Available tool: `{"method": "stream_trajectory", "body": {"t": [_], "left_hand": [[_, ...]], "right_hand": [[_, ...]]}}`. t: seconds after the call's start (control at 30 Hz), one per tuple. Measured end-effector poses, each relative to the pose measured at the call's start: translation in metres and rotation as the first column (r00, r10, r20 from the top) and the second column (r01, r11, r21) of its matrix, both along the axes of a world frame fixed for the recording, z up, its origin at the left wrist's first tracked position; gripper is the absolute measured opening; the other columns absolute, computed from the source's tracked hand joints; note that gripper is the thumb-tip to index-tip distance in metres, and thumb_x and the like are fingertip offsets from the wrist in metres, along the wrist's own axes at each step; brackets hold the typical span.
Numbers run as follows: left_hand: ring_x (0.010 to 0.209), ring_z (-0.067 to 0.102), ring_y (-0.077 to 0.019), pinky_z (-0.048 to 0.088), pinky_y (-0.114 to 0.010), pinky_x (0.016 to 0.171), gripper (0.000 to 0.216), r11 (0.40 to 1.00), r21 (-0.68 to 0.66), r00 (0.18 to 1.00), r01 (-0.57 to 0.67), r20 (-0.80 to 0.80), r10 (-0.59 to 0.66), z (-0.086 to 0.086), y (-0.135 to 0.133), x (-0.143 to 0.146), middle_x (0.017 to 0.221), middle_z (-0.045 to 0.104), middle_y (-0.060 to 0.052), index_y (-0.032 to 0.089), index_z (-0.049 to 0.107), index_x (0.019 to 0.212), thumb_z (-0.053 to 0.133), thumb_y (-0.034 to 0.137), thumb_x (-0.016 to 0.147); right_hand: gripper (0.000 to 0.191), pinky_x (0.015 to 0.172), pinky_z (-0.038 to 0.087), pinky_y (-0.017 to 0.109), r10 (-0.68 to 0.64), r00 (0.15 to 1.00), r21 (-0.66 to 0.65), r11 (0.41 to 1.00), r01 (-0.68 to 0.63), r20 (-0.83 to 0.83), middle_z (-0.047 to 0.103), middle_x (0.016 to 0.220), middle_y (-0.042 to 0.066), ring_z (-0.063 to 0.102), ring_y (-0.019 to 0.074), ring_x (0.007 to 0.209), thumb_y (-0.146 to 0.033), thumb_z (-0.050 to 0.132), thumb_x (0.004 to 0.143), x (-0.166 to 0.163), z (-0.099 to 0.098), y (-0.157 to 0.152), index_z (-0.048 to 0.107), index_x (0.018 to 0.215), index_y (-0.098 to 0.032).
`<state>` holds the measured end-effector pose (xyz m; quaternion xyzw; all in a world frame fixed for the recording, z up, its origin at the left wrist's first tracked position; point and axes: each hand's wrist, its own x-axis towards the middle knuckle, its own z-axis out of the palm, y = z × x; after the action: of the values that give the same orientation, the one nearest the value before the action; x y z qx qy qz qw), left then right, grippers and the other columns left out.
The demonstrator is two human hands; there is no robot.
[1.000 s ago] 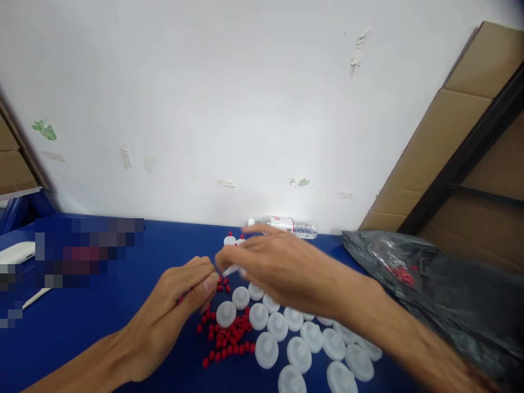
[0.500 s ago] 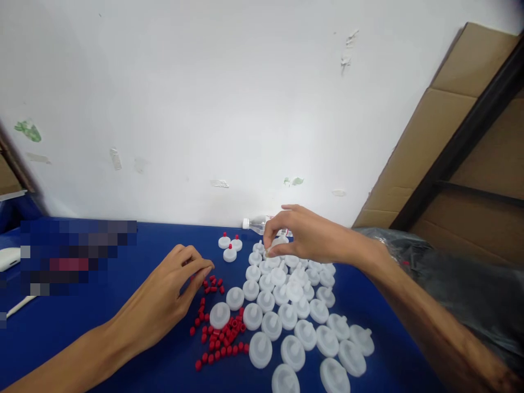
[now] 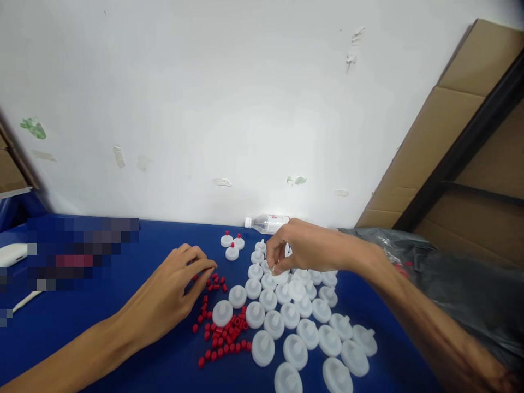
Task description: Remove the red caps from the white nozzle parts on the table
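Note:
My left hand [image 3: 176, 281] hovers over the left edge of a scatter of small red caps [image 3: 221, 341], thumb and forefinger pressed together at the tips. Whatever sits in that pinch is hidden. Among the white round lids with raised spouts [image 3: 263, 348], my right hand [image 3: 297, 248] reaches down from the right, its fingers closed in a pinch beside one white lid [image 3: 280, 278]. I cannot make out what these fingertips hold. Behind the hands stand three white lids with red caps on their spouts [image 3: 232, 252].
A clear plastic bottle [image 3: 268, 223] lies on its side by the wall [image 3: 229, 109]. Dark plastic bags [image 3: 442, 295] and cardboard [image 3: 413, 147] border the right side. A white object [image 3: 14, 254] and a blurred-out patch [image 3: 82, 251] are on the blue table [image 3: 164, 234] at left.
My right hand has moved down and nearer to me, its thumb and forefinger closing together. My left hand stays about where it was. The whole view has shifted slightly.

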<state>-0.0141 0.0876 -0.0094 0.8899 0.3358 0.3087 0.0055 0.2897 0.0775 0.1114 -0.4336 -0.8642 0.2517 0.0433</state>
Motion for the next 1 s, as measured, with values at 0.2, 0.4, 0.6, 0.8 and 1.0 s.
{"method": "stream_trajectory", "body": {"t": [0.2, 0.4, 0.6, 0.8, 1.0], "left_hand": [[0.093, 0.058, -0.0207, 0.045, -0.04, 0.09, 0.025, 1.0, -0.006, 1.0, 0.006, -0.022, -0.007, 0.0, 0.001, 0.0, 0.103, 0.067, -0.002, 0.026, 0.07, 0.112, 0.045, 0.025, 0.11], [0.092, 0.058, -0.0212, 0.045, -0.04, 0.086, 0.027, 1.0, -0.018, 1.0, 0.007, -0.03, -0.007, 0.0, 0.0, 0.002, 0.102, 0.068, -0.003, 0.026, 0.07, 0.11, 0.043, 0.024, 0.11], [0.092, 0.058, -0.0214, 0.045, -0.04, 0.087, 0.028, 1.0, -0.022, 1.0, 0.004, -0.03, -0.004, 0.001, 0.0, 0.002, 0.103, 0.069, -0.004, 0.026, 0.071, 0.109, 0.043, 0.027, 0.11], [0.091, 0.06, -0.021, 0.046, -0.038, 0.086, 0.029, 1.0, -0.012, 1.0, 0.008, -0.027, -0.008, 0.0, -0.001, 0.001, 0.101, 0.068, -0.002, 0.027, 0.071, 0.107, 0.043, 0.028, 0.11], [0.094, 0.061, -0.0222, 0.046, -0.041, 0.089, 0.022, 1.0, -0.003, 1.0, 0.004, -0.019, -0.004, -0.002, 0.0, 0.001, 0.104, 0.069, -0.002, 0.027, 0.069, 0.117, 0.049, 0.026, 0.108]], "right_hand": [[0.005, 0.067, 0.051, 0.025, 0.018, 1.0, 0.006, 1.0, -0.018, 0.005, 0.082, 0.085, -0.002, 0.075, 0.015, 0.082, -0.017, 0.08, 0.087, 0.0, 0.001, -0.001, 0.079, 0.088, -0.022], [0.005, 0.072, 0.053, 0.025, 0.035, 0.999, -0.035, 0.999, -0.036, -0.012, 0.083, 0.089, -0.002, 0.076, 0.0153, 0.085, -0.018, 0.079, 0.088, 0.0, 0.002, -0.002, 0.08, 0.091, -0.022], [0.009, 0.074, 0.051, 0.026, 0.041, 0.999, -0.039, 0.998, -0.041, 0.014, 0.082, 0.086, -0.003, 0.074, 0.0151, 0.084, -0.014, 0.083, 0.085, -0.006, -0.005, 0.001, 0.08, 0.086, -0.023], [0.006, 0.076, 0.053, 0.026, 0.052, 0.999, -0.049, 0.997, -0.051, 0.013, 0.082, 0.09, -0.002, 0.075, 0.0156, 0.087, -0.019, 0.083, 0.087, -0.007, -0.009, 0.002, 0.08, 0.088, -0.023], [0.007, 0.072, 0.053, 0.026, 0.041, 0.999, -0.064, 0.997, -0.039, 0.033, 0.082, 0.09, -0.001, 0.075, 0.0153, 0.085, -0.016, 0.083, 0.086, -0.008, -0.009, 0.002, 0.079, 0.088, -0.022]]}}
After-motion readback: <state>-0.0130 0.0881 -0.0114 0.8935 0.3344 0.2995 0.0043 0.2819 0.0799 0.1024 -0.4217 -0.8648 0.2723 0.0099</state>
